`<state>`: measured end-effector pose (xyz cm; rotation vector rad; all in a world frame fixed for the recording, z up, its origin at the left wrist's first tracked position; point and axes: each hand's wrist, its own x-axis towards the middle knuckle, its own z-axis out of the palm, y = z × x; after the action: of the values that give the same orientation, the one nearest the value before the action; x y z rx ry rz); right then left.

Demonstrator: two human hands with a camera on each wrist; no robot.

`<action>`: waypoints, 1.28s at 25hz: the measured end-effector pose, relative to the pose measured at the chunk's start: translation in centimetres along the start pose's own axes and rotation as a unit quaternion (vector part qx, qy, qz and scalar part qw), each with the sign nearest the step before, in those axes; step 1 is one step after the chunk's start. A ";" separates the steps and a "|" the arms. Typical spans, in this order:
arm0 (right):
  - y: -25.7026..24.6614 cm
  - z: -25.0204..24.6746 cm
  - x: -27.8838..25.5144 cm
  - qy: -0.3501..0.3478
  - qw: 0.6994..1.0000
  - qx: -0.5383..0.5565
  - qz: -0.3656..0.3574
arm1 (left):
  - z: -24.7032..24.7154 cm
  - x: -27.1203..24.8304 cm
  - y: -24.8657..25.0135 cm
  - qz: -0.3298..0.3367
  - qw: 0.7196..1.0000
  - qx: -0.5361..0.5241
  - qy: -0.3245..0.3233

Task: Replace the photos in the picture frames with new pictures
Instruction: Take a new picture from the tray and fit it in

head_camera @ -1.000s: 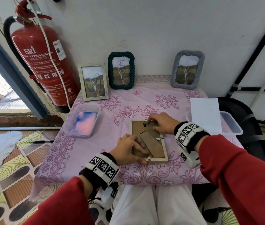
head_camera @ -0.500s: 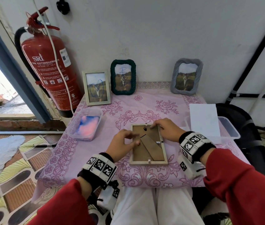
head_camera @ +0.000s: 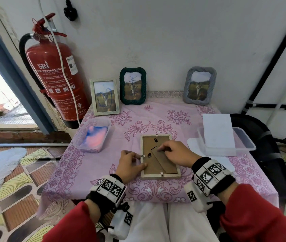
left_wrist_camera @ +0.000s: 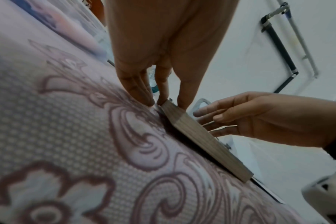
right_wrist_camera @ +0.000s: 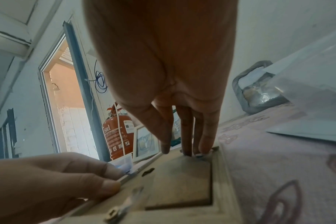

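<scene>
A light wooden picture frame [head_camera: 159, 176] lies face down on the pink tablecloth, its brown backing board [head_camera: 156, 165] and folded stand upward. My left hand [head_camera: 141, 160] is at the frame's left rail, with the thumb on top and the fingers against the outer edge beside a small metal tab [head_camera: 142, 155]; the left wrist view shows the left hand [left_wrist_camera: 163, 103] pinching that rail. The fingers of my right hand [head_camera: 161, 149] point down with their tips on the backing board near the stand's top, and the right wrist view shows the right hand [right_wrist_camera: 188, 151] there too.
Three upright frames with cat photos stand at the wall: wooden [head_camera: 104, 96], green [head_camera: 132, 85], grey [head_camera: 199, 85]. A plastic tub [head_camera: 86, 147] with a pink-blue picture sits left. Another tub [head_camera: 243, 141] under white paper [head_camera: 218, 131] sits right. A fire extinguisher [head_camera: 56, 84] stands at the left.
My left hand slid off the backing board to the frame's left rail. My right hand moved from the frame's top edge down onto the board by the stand.
</scene>
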<state>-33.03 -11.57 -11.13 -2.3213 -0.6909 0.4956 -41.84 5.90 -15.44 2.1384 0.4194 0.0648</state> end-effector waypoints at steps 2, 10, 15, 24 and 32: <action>-0.2 0.2 -0.2 0.018 1.000 0.010 -0.005 | 0.2 -0.2 0.5 0.004 0.998 -0.062 -0.004; -2.1 -1.7 -0.2 0.120 0.987 0.103 -0.007 | 0.0 -0.8 4.8 0.029 0.955 -0.295 -0.014; -4.4 -3.9 -0.8 0.227 0.953 0.197 -0.023 | 0.9 -1.8 8.1 0.143 0.952 -0.271 0.020; -5.6 -6.4 -2.3 0.307 0.900 0.306 -0.048 | 0.8 -2.8 9.3 0.292 0.947 -0.133 0.032; -4.7 -6.2 -2.6 0.329 0.887 0.321 -0.049 | 0.4 -0.9 6.5 0.226 0.962 -0.131 0.076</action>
<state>-33.55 -13.05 -3.08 -1.6448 -0.2455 -0.1245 -40.80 1.92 -10.31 1.9323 -0.0015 0.5191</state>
